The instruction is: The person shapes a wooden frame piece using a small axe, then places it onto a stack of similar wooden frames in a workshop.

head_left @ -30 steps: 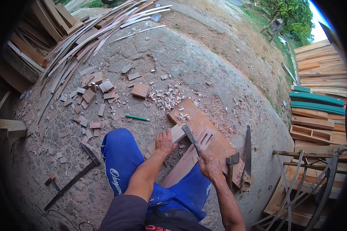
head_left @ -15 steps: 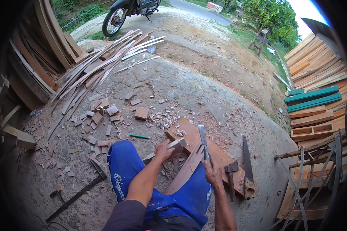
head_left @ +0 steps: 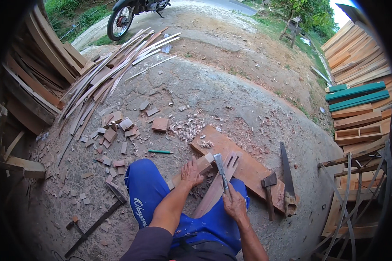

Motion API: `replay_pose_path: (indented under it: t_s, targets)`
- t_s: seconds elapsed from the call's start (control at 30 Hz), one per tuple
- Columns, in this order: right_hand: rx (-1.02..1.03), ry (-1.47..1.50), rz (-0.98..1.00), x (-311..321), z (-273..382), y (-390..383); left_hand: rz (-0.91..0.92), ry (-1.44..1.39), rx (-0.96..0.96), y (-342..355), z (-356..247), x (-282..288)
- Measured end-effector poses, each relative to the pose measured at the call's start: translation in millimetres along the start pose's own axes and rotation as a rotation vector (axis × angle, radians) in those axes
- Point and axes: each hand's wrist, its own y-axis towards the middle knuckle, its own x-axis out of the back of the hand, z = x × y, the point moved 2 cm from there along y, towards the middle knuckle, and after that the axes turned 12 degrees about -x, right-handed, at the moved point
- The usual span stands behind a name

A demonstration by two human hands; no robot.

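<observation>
My left hand [head_left: 191, 173] is closed round a short, squared length of pale wood [head_left: 204, 162], whose end points toward the chisel. In my right hand [head_left: 234, 203] is a chisel [head_left: 221, 167] with a flat metal blade, pointing up and away from me. Between my thighs leans a long reddish wooden piece [head_left: 217, 191] with narrow slots cut near its far end. That end rests over a thick brown plank [head_left: 248, 158] on the ground. The chisel blade is beside the slotted end; whether they touch I cannot tell.
On the plank's right end lies a hatchet-like tool [head_left: 269, 182], with a handsaw [head_left: 287, 178] beside it. A green pencil [head_left: 160, 152], wood offcuts [head_left: 160, 124] and shavings lie ahead. A bar clamp [head_left: 96, 222] is at lower left; thin strips [head_left: 104, 78] are piled beyond.
The length of wood in my left hand has turned, bringing its end face into view near the chisel. The chisel has tilted leftward. The whole view has shifted slightly.
</observation>
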Motion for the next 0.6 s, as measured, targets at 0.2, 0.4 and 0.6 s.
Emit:
replay_pose_path:
  t_s: [0.2,0.4,0.6]
  targets:
    - [-0.001,-0.112,-0.006,1.6,4.9,0.1,-0.131,-0.044,-0.062,3.9,1.6,-11.8]
    - [0.004,-0.143,0.015,-3.4,8.8,-4.2,-0.127,0.011,-0.040,8.7,6.1,-20.6]
    - [-0.008,-0.239,0.025,1.3,20.6,-4.7,-0.140,0.031,-0.043,8.3,6.7,-22.4]
